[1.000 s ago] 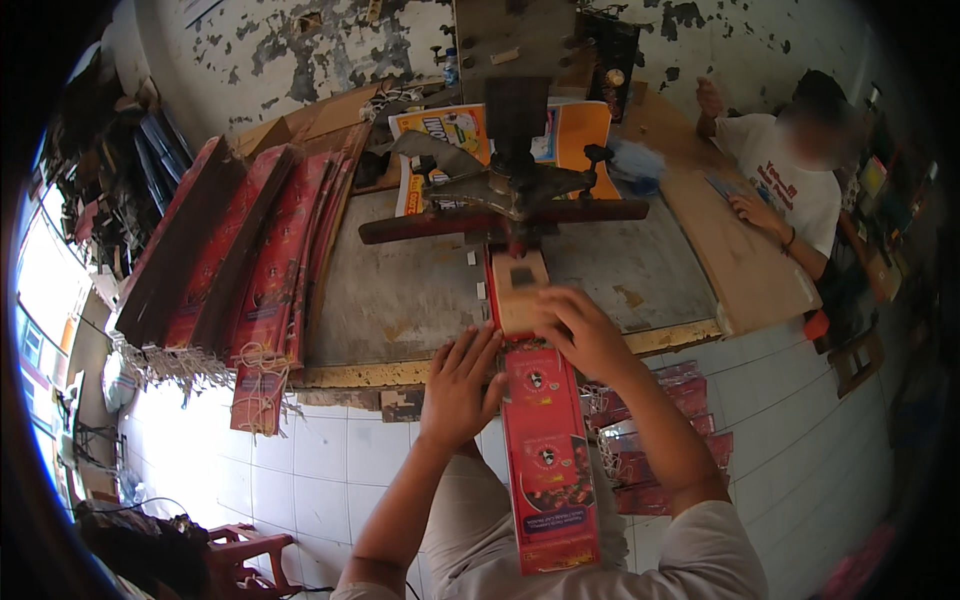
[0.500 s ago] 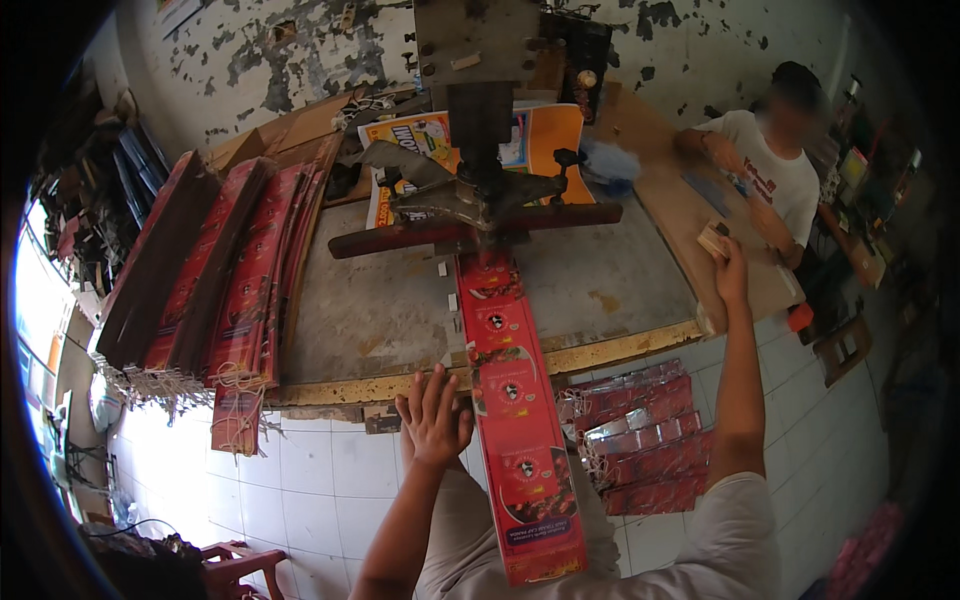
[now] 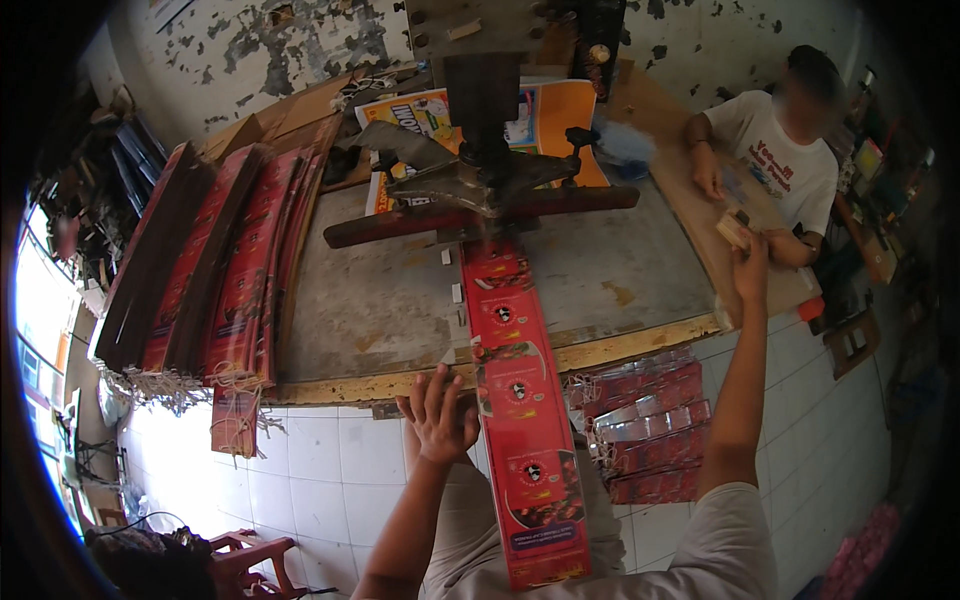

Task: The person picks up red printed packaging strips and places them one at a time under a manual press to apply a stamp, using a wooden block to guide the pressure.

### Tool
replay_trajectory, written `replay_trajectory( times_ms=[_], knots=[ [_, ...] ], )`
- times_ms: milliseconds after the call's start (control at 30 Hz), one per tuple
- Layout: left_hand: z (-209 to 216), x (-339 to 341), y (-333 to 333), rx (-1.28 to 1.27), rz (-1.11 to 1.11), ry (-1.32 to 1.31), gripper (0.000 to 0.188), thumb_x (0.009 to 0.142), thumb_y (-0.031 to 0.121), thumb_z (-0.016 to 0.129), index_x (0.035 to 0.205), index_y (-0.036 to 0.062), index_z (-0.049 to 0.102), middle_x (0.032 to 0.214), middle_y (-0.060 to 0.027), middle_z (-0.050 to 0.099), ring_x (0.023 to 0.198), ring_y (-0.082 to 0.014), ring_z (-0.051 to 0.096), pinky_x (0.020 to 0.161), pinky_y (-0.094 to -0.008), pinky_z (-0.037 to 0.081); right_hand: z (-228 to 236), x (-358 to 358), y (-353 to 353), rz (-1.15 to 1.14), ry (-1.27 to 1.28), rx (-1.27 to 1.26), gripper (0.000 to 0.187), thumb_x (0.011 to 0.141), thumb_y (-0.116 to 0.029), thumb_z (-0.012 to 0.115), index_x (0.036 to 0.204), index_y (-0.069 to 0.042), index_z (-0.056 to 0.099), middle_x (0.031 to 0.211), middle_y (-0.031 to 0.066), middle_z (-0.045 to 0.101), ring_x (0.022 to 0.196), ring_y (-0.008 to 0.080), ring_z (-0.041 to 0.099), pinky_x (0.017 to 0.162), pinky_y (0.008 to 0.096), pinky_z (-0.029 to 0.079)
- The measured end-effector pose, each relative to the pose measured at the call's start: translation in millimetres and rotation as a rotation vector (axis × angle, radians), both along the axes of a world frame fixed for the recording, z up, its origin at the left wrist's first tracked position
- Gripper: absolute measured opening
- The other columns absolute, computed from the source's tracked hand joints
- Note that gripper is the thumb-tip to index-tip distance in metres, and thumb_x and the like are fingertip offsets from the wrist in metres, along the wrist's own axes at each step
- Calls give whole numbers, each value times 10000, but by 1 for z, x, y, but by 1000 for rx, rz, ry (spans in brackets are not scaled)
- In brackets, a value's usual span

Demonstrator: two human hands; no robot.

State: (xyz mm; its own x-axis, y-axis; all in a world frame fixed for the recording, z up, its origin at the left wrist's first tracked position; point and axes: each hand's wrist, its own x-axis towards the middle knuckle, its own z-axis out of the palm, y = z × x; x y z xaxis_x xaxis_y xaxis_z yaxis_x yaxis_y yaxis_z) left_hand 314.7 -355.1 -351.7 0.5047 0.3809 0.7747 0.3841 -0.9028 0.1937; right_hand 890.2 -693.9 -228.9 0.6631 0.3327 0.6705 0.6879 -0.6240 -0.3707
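Peeling pale wall (image 3: 330,40) stands at twelve o'clock, behind a worn grey worktable (image 3: 380,310). Near the middle of the view, toward seven o'clock, the left hand (image 3: 440,420) has its fingers spread with nothing in them, just beside a red printed strip (image 3: 520,410); whether they touch the table's edge I cannot tell. Between two and three o'clock, the right hand (image 3: 750,258) grips a small tan block (image 3: 733,230) in its fingertips. The strip runs from six o'clock, over the lap, up toward twelve, its far end at the foot of a dark press (image 3: 485,190). Farther out, an orange printed sheet (image 3: 570,125) lies behind the press, stacked red pieces (image 3: 180,310) at nine, red bundles (image 3: 650,455) on the floor at four, a co-worker (image 3: 790,150) at two, and a red stool (image 3: 265,560) toward seven.
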Motion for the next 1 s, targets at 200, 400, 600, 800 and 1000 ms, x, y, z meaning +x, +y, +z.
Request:
replay_trajectory(
  times_ms=[200,400,600,800,1000],
  knots=[
    [5,-4,-3,-26,-3,10,511,1023,426,606,1448,158,697,1619,-86,599,1588,-361,395,1370,-572,-24,7,-11,6,-5,0,-30,470,1010,-10,705,1462,-74,590,1451,199,581,1371,410,565,1166,486,471],
    [18,-5,-7,-27,-19,33,540,992,400,649,1467,145,688,1636,-76,589,1595,-360,398,1358,-568,41,16,-23,13,-93,-8,-82,500,1042,-112,707,1518,-50,567,1520,236,551,1472,447,505,1229,511,426],
    [29,-4,-12,-94,-44,60,576,980,416,693,1493,155,667,1659,-77,569,1590,-329,424,1350,-567,88,26,-160,55,140,259,-143,624,1072,-308,730,1609,-64,524,1665,259,480,1578,432,427,1296,533,352],
    [50,-12,-21,-37,-181,-37,683,942,551,759,1504,178,654,1651,-84,575,1570,-303,462,1351,-562,108,40,-345,137,880,263,-206,666,1018,-281,780,1603,-72,540,1693,215,475,1600,412,408,1322,548,311],
    [48,-23,-32,49,-286,129,655,950,650,711,1415,189,687,1593,-46,635,1521,-260,528,1338,-533,195,52,-383,158,860,248,-347,664,1045,-326,751,1590,-11,541,1705,190,456,1609,409,387,1332,546,305]
  ],
)
